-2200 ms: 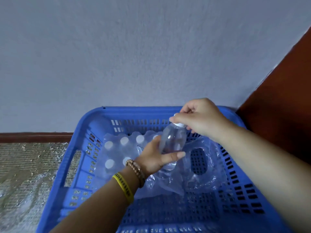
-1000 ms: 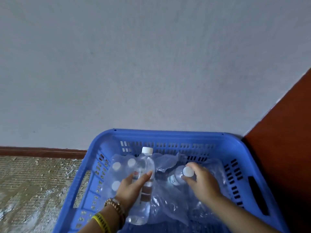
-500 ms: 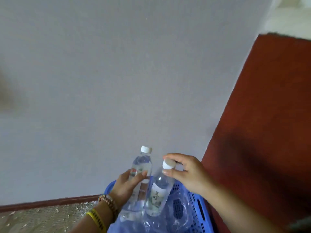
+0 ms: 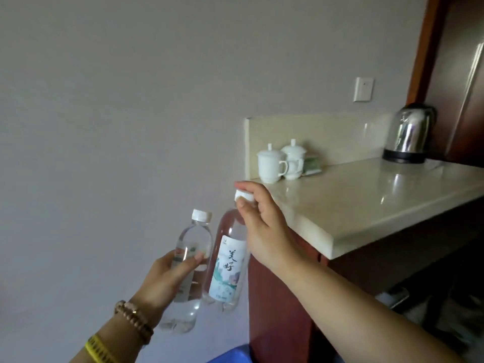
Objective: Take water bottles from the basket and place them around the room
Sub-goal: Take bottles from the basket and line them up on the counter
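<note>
Just left of the countertop [image 4: 366,205], my right hand [image 4: 264,226] pinches the labelled bottle [image 4: 230,260] by its cap, hanging upright; my left hand [image 4: 167,279] wraps the plain bottle [image 4: 191,260]. Right is nearer; the counter lies up-right.

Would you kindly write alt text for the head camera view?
A person holds two water bottles upright: the left hand grips a clear bottle by its body, the right hand pinches a labelled bottle by its cap. Beside them, a counter holds lidded cups and a kettle.
</note>
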